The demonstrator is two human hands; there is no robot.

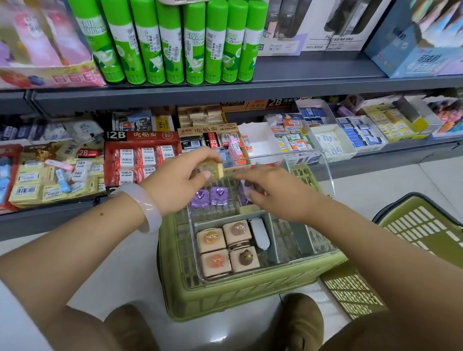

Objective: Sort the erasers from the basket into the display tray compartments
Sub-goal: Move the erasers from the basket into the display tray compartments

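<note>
A clear display tray (327,249) with grey dividers sits on top of an olive green basket (214,299). Its near compartment holds several beige square erasers (228,246) with glossy charms. Two purple erasers (210,196) lie in a farther compartment. My left hand (188,175) pinches a yellowish wrapped eraser (214,168) above the tray's far end. My right hand (268,191) reaches into the far part of the tray, fingers curled over a purple eraser (244,190) that is mostly hidden.
A second olive basket (430,229) stands to the right on the white floor. Behind the tray, a low grey shelf (53,215) carries boxes of erasers, including a red 2B box (139,157). Green glue sticks (164,38) line the shelf above.
</note>
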